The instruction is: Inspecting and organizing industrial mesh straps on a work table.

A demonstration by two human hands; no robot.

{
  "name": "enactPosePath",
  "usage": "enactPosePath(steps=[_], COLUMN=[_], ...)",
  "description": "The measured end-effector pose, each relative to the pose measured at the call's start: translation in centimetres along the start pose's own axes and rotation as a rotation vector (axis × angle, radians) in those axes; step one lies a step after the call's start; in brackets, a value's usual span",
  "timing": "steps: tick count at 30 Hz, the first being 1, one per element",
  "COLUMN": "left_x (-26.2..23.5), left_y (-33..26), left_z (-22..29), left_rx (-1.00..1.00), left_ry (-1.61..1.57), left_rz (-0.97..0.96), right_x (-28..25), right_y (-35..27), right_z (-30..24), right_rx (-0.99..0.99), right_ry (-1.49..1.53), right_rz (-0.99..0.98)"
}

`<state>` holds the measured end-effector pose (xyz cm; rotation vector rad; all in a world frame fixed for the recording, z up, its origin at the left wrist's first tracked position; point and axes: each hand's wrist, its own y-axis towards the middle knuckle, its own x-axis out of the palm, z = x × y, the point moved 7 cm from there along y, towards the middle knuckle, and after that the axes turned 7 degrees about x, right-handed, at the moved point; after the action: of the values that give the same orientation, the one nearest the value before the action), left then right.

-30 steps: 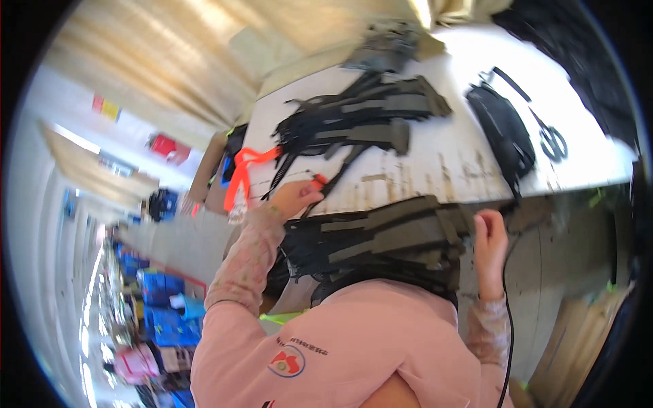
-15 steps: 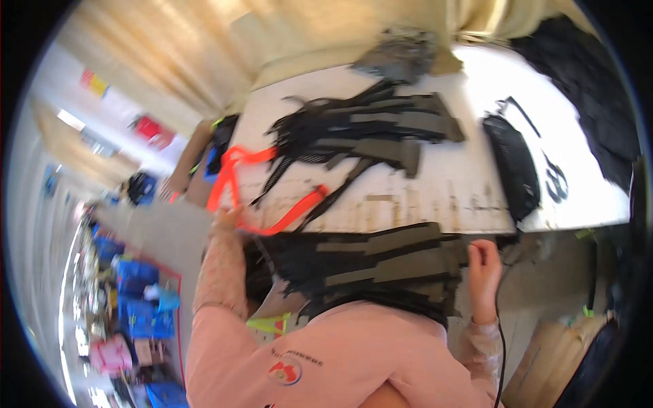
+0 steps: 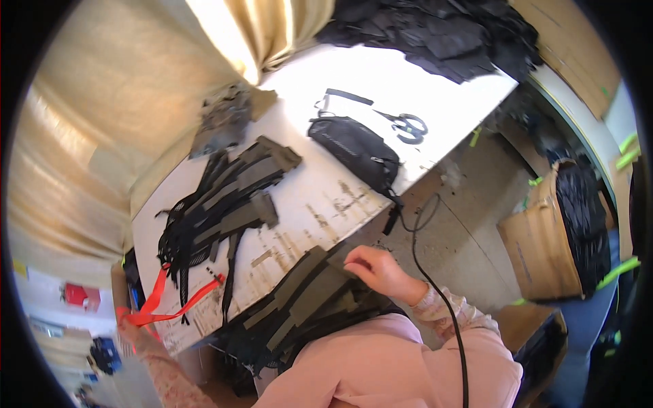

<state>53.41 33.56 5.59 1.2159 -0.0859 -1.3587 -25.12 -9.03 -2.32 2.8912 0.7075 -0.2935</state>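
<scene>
White tabletop [image 3: 299, 180] partly supports the orange strap [image 3: 158, 290] our left hand [image 3: 127, 330] grips, likely for control — whether our curled right hand [image 3: 384, 270] grips anything, we cannot tell.

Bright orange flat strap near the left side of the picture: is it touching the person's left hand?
Touching. The head view shows the bright orange flat strap running into the left hand's fingers, without visible gap.

Head-worn view (fisheye), facing down, above hands [image 3: 381, 270]
</scene>
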Motion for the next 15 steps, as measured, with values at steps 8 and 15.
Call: enactPosePath(steps=[8, 15], left_x=[-7.3, -12.0], left_y=[11.0, 17.5], left_z=[30.0, 42.6], left_rx=[-0.076, 0.374], left_ry=[-0.642, -0.309], left_rz=[0.236, 0.164], right_x=[1.4, 1.3], right_y=[-2.9, -9.3], right_z=[-0.4, 3.5], right_rx=[0.018, 0.257], right_ry=[0.372, 0.433], right_rz=[-0.334, -1.095])
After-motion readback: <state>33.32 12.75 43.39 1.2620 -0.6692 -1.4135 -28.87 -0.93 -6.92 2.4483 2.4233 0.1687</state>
